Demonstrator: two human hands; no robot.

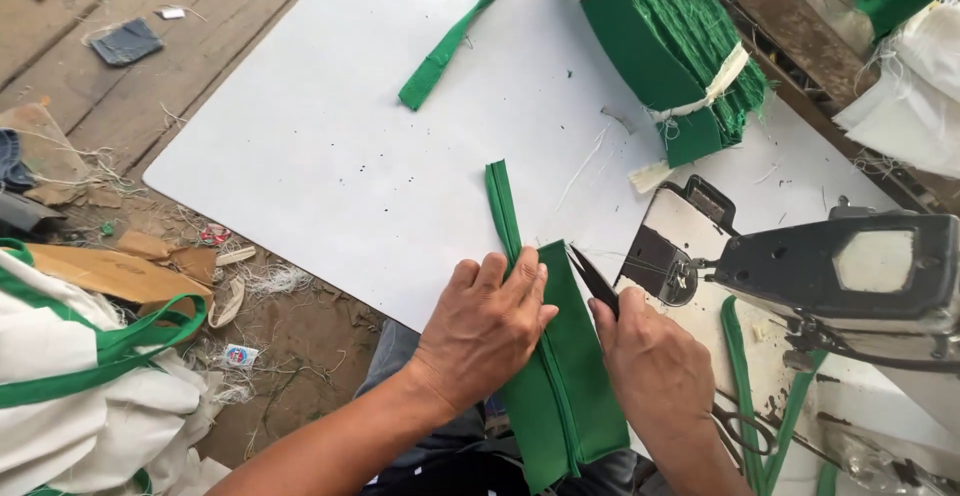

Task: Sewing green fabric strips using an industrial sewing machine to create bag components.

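My left hand (487, 324) lies flat on a folded green fabric piece (565, 386) at the near edge of a white table top (330, 156), fingers pressing its left side. A narrow green strip (503, 206) runs from under that hand away across the table. My right hand (650, 366) grips small black thread snips (592, 278), whose tips point at the upper right corner of the green piece, beside the sewing machine.
A grey sewing machine (850, 276) stands at the right. A tied bundle of green fabric pieces (670, 36) lies at the far side, with a loose green strip (455, 41) to its left. White and green bags (80, 396) sit on the littered wooden floor at left.
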